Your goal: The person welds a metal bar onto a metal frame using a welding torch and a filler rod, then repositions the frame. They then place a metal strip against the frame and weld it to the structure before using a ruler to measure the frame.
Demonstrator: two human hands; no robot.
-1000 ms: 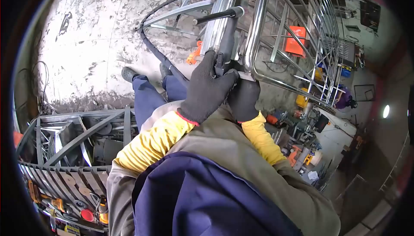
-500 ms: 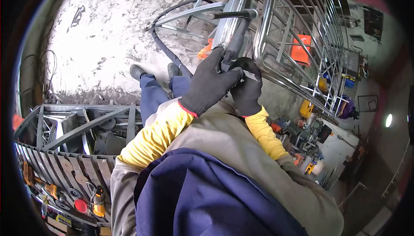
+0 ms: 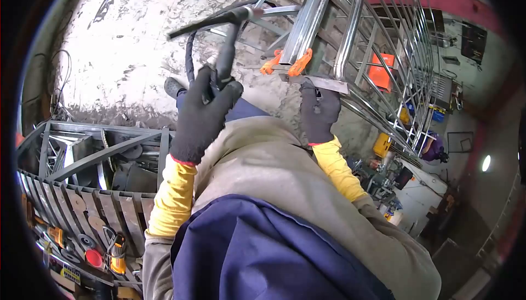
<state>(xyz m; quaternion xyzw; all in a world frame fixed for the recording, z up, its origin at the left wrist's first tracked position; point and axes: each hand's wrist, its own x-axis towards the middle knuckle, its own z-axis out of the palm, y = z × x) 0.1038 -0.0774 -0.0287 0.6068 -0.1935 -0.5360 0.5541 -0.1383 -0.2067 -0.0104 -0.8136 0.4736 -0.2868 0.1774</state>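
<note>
In a dark glove, my left hand (image 3: 205, 116) is wrapped round the handle of a black torch (image 3: 224, 53) with a long dark nozzle pointing left; a black cable runs behind it. My right hand (image 3: 319, 111), also gloved, grips a flat metal strip (image 3: 329, 84) below the ends of the shiny metal tubes. Orange clamps (image 3: 298, 63) sit at the lower end of a square tube (image 3: 309, 26). The right hand's fingertips are partly hidden by the strip.
A barred metal frame (image 3: 350, 31) stands at the right, with an orange sheet (image 3: 381, 72) behind it. At lower left, a slatted bench (image 3: 109, 204) holds metal scraps, and a yellow grinder (image 3: 118, 256) lies beside it. A person in purple (image 3: 434, 147) is far right.
My left hand has moved left with the torch, away from the tubes and my right hand. The orange clamps and the flat strip now show more fully.
</note>
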